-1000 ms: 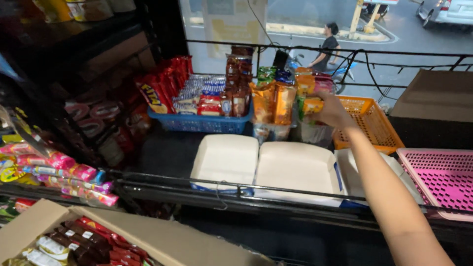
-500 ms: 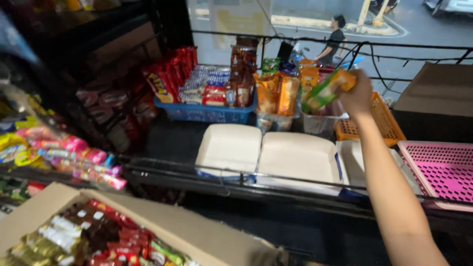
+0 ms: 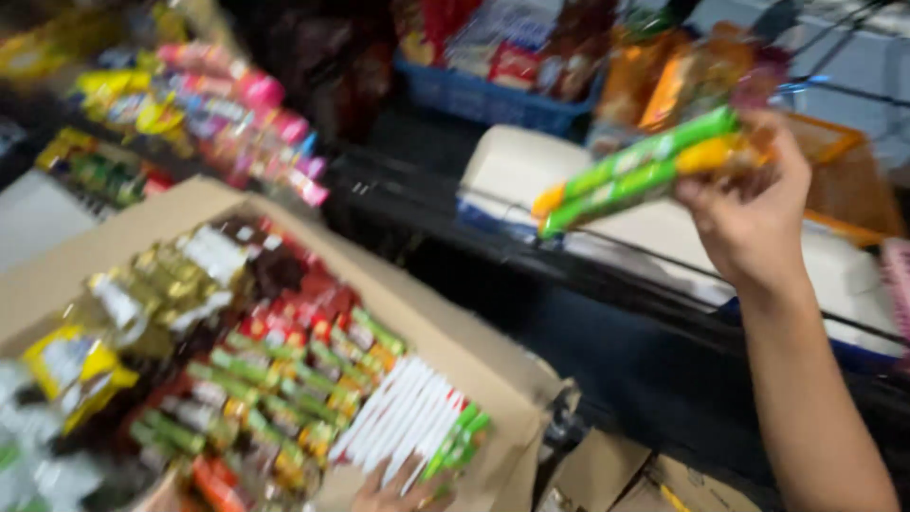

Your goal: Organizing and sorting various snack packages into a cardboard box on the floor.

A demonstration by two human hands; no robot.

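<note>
My right hand is raised at the right and grips two long green and orange snack packets, which point down to the left. Only the fingers of my left hand show at the bottom edge, resting on the near rim of an open cardboard box. Beside those fingers lie several white and green stick packets. The box holds many small wrapped snacks in green, red and gold. The whole view is blurred by motion.
White trays sit on a dark shelf behind a black rail. A blue basket of snacks stands further back, an orange basket at the right. Pink and yellow packets hang at the upper left. More cartons lie below.
My right hand has drawn the green packets back from the far shelf towards me. The view has dropped down, so the open box now fills the left side.
</note>
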